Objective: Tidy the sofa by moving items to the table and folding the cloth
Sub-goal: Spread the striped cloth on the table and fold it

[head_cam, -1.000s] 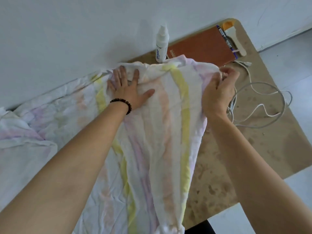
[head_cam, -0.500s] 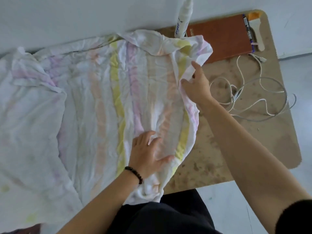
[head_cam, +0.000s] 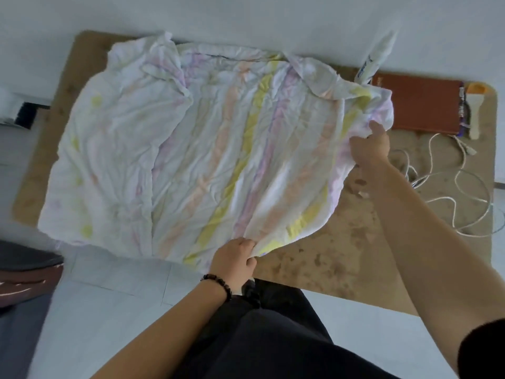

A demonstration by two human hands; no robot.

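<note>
A wrinkled white cloth (head_cam: 207, 149) with yellow, pink and purple stripes lies spread over most of the brown table (head_cam: 341, 255). Its left part is doubled over. My left hand (head_cam: 235, 262) pinches the cloth's near edge at the table's front. At the cloth's right edge, my right hand (head_cam: 370, 146) grips the fabric, and that edge is lifted a little off the table.
On the table's right end lie a brown notebook (head_cam: 418, 105), a pen (head_cam: 461, 110), a white and orange tool (head_cam: 475, 110) and a coiled white cable (head_cam: 459, 187). A white spray bottle (head_cam: 375, 60) stands behind the cloth by the wall. A dark sofa corner (head_cam: 24, 274) is at left.
My left hand slid from the cloth's middle down to its near edge and closed on it. The right hand kept hold of the right edge. The view pulled back, showing the whole cloth.
</note>
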